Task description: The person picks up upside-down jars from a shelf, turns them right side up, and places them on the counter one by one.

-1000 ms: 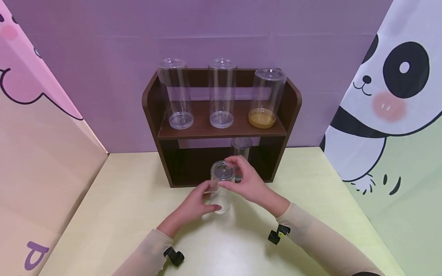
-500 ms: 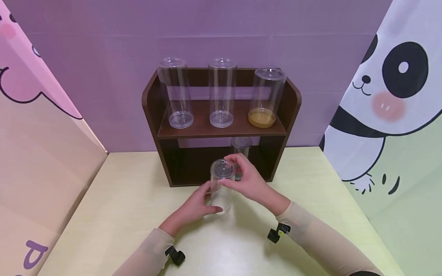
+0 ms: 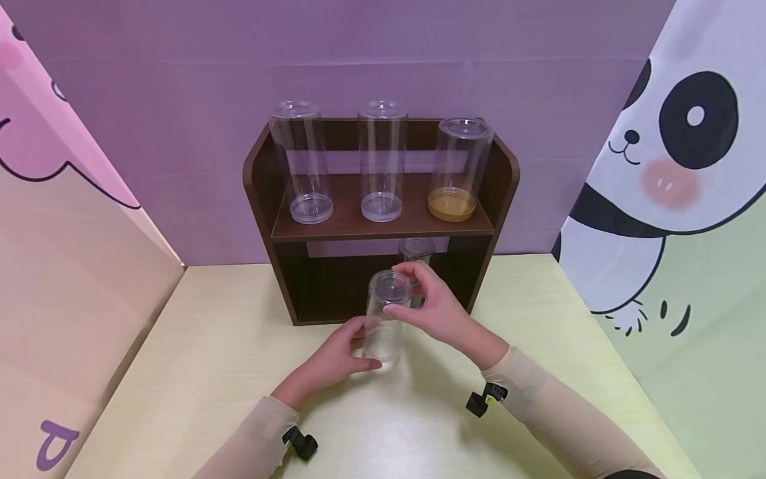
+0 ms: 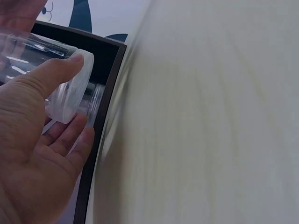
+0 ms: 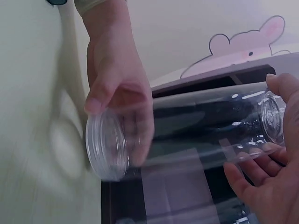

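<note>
Both hands hold a clear cylindrical jar (image 3: 382,339), upside down and slightly tilted, in front of the brown shelf (image 3: 383,230). My left hand (image 3: 335,362) grips its lower end, with the thumb against the clear lid (image 5: 103,147) in the right wrist view. My right hand (image 3: 443,316) pinches the upper end, the jar's base, between thumb and fingers. The jar appears slightly raised, as its shadow lies apart from the lid in the right wrist view. In the left wrist view, the left fingers curve beneath the lid (image 4: 74,91).
On the upper tier stand a left jar (image 3: 308,166), a middle jar (image 3: 382,166) and a wider jar with an amber lid (image 3: 451,205), all lid down. A smaller jar (image 3: 417,249) stands on the lower tier, partly hidden by my right hand. Pale tabletop (image 3: 209,346) surrounds the shelf.
The held jar has risen slightly and its top has tilted a little to the right. My right hand has moved up and right with it; the left hand keeps its grip low.
</note>
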### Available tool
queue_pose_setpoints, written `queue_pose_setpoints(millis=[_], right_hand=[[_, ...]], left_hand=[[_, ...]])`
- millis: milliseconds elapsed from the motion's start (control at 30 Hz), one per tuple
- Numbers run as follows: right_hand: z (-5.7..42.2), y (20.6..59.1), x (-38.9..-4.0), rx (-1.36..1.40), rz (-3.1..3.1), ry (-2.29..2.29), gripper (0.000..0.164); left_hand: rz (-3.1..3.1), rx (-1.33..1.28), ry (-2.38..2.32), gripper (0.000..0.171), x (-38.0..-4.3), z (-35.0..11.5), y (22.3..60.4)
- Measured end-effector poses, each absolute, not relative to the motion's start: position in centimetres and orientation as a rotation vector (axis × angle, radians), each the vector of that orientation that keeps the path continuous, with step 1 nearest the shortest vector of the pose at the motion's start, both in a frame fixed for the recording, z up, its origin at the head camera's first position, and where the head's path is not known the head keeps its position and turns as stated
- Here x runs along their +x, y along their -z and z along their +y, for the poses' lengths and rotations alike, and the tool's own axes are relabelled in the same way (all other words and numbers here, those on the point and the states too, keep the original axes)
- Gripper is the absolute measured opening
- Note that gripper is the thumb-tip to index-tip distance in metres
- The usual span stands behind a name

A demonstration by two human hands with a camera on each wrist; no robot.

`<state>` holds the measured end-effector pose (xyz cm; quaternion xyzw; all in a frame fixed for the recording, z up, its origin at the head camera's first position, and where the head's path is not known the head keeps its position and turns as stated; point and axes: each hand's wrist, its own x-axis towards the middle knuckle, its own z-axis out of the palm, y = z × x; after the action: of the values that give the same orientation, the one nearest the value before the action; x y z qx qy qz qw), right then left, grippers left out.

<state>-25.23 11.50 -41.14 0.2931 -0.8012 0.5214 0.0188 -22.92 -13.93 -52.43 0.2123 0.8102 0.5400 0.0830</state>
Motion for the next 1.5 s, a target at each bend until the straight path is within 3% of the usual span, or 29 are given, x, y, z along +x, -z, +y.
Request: queue_pose_setpoints(millis=[467, 733, 1500], right_hand=[[16.6, 41.8, -26.8, 1.115, -2.529, -1.687, 0.065], [18.2, 44.0, -27.1, 1.057, -2.644, -1.725, 0.07], [19.7, 46.7, -27.1, 1.089, -2.659, -1.738, 0.071]], left_hand=[[2.627, 0.631, -1.555, 0.073, -23.4, -18.0, 50.4], [2.63, 0.719, -1.612, 0.074, -23.5, -19.7, 49.3], [2.379, 0.78, -1.888, 0.077, -23.5, -19.7, 48.3]])
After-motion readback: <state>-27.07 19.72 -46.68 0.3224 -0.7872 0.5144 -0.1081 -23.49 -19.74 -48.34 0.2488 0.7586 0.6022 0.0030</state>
